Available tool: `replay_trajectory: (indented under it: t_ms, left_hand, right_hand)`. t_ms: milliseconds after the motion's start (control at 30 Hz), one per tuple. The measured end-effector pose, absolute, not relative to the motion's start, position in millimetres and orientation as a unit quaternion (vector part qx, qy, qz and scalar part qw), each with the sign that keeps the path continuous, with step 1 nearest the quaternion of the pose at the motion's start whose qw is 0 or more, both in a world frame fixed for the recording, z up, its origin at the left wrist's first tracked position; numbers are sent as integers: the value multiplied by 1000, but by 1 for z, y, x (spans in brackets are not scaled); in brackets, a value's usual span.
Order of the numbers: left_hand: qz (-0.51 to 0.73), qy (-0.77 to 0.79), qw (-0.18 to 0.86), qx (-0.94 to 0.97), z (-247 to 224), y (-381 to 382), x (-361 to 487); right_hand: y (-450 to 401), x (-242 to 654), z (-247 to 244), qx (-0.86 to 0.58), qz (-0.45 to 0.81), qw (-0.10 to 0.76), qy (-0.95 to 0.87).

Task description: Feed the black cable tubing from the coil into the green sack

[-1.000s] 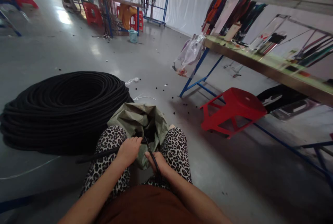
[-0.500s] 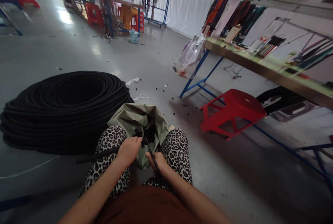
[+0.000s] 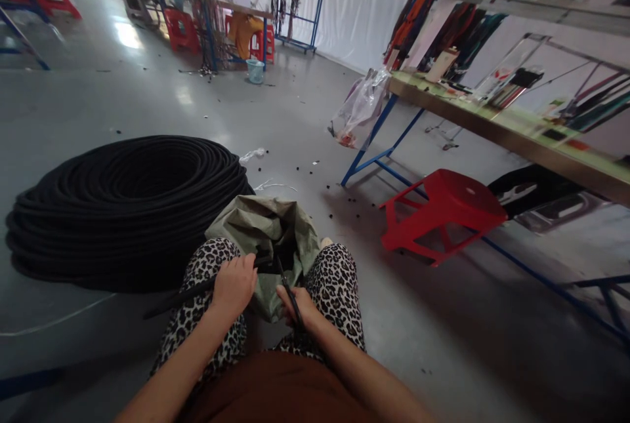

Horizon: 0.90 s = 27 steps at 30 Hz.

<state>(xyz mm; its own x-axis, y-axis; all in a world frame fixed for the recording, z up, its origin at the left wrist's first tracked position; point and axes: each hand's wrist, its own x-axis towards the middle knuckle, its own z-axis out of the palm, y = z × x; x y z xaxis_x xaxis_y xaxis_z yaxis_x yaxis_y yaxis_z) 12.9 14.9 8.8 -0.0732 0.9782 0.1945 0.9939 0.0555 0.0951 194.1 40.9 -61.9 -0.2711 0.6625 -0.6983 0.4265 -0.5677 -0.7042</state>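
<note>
Large coil of black hose [image 3: 123, 206] lies on the floor at left. Left hand [image 3: 233, 284] closes around a black hose length [image 3: 189, 292] across the left knee, its end over the green sack [image 3: 263, 229] between the knees. Right hand [image 3: 298, 305] grips black scissors [image 3: 290, 292], blades toward the hose end. Red stool [image 3: 443, 210] stands at right beside the workbench [image 3: 516, 138].

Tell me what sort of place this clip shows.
Probably a small workshop or factory floor: a big coil of black tubing lies on bare concrete, long blue-framed worktables carry hanging straps, and another person sits working at a far table.
</note>
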Motion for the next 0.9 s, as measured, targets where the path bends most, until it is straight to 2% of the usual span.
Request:
replay_trajectory:
  t_ms: [200, 433, 900]
  left_hand:
    - [-175, -692, 55, -698, 7, 17, 6]
    - [-141, -708, 58, -690, 7, 25, 24]
    - [-123, -692, 37, -711, -5, 22, 29]
  right_hand:
    - [41, 195, -58, -562, 683, 115, -453]
    - [45, 198, -49, -520, 700, 158, -464]
    - [48, 195, -65, -528, 700, 111, -469]
